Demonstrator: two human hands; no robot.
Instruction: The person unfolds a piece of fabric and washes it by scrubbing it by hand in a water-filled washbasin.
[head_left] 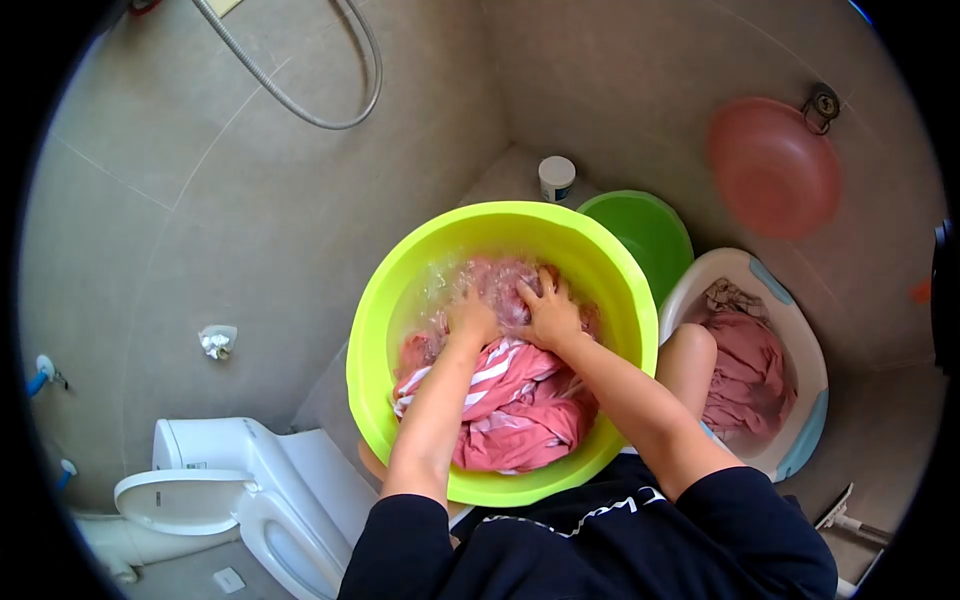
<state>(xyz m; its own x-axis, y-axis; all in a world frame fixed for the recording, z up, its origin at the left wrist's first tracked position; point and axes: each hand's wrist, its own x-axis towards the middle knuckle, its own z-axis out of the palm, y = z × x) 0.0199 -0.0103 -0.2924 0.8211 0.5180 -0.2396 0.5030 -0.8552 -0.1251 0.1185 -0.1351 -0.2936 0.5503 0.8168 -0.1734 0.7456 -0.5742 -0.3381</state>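
Note:
A yellow-green basin (372, 350) holds splashing water and wet pink cloth (530, 435), with white stripes on part of it. My left hand (472, 318) reaches into the water at the basin's middle, pressed against the cloth; its fingers are largely hidden by water and bubbles. Just to its right, my right hand (550, 314) lies on the submerged cloth with the fingers spread. Both forearms cross the bunched striped cloth in the near half of the basin.
Right of the basin stand a green basin (645, 235) and a white-and-blue tub (808, 400) with pink laundry (745, 375). A white container (556, 178) sits behind. A pink basin (775, 165) hangs on the wall. A white toilet (290, 520) is at lower left, a shower hose (290, 100) above.

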